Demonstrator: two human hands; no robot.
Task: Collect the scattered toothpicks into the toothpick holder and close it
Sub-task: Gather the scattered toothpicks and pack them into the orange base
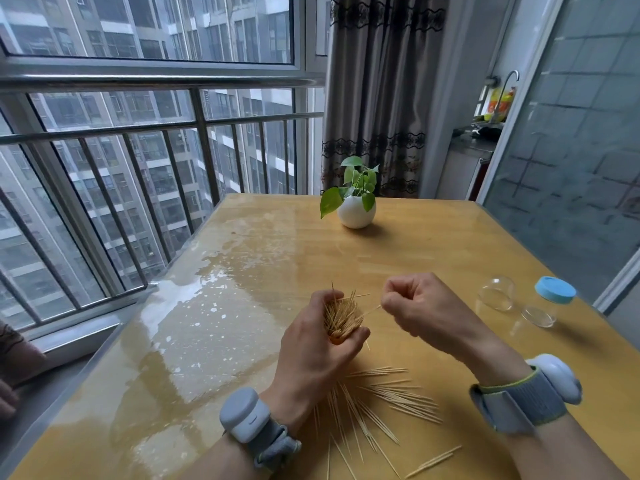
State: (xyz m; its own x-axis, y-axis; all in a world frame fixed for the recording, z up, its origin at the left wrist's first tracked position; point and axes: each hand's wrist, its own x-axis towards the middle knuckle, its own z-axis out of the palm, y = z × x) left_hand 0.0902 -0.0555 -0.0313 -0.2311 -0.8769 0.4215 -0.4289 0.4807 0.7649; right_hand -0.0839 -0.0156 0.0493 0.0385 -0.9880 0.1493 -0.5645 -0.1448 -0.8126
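My left hand [311, 355] grips a thick bundle of toothpicks [341, 317], tips pointing up, above the wooden table [263, 258]. My right hand [426, 306] is curled just to the right of the bundle and pinches a single toothpick [372, 310] whose tip reaches the bundle. Several loose toothpicks [384, 403] lie scattered on the table below both hands. At the right lie the clear toothpick holder [495, 294], on its side, and its clear cap with a blue top [549, 301].
A white pot with a green plant [356, 209] stands at the far middle of the table. A railed window runs along the left side. Both wrists wear grey bands. The table's right edge lies close behind the holder.
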